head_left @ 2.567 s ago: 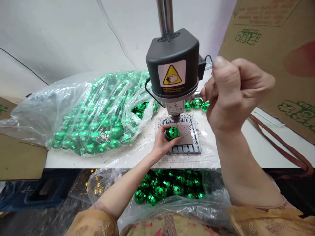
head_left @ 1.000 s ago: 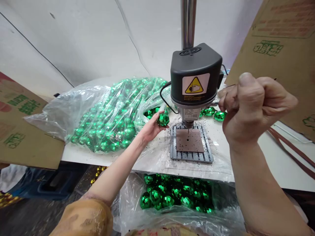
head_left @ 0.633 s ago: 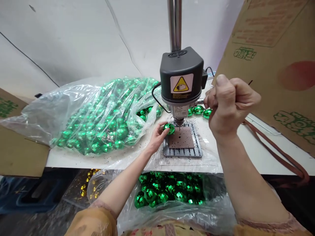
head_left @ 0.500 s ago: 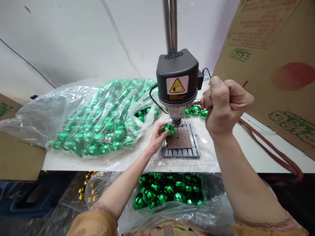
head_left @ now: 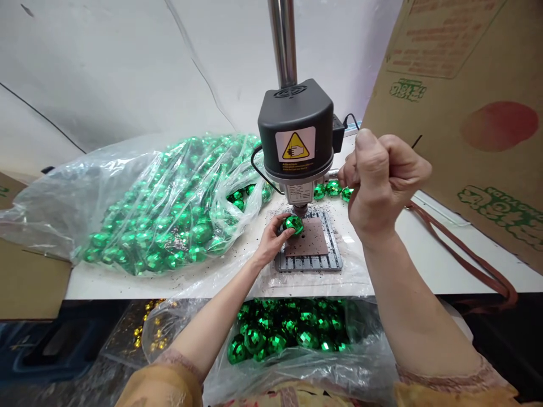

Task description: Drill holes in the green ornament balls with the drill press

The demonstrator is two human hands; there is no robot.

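Note:
My left hand (head_left: pixel 274 240) grips a shiny green faceted ball (head_left: pixel 293 225) between thumb and fingers, just under the chuck (head_left: pixel 301 210) of a small black drill press (head_left: pixel 296 130). Beneath the ball lies a brown square board (head_left: pixel 311 240) on the slotted metal base plate (head_left: pixel 334 253). My right hand (head_left: pixel 379 181) is closed in a raised fist to the right of the drill head; whatever it holds is hidden. The drill bit cannot be made out behind the ball.
A clear plastic bag (head_left: pixel 139 226) of green balls lies left on the white table (head_left: pixel 139 289). More green balls (head_left: pixel 288 328) sit in plastic below the table edge. Cardboard boxes (head_left: pixel 479 169) flank the table, and a brown strap (head_left: pixel 470 263) lies right. Dark shavings surround the plate.
The green ball in my left hand has moved slightly right across the board, closer under the chuck. My right fist stays closed beside the drill head. The whole view has shifted a little.

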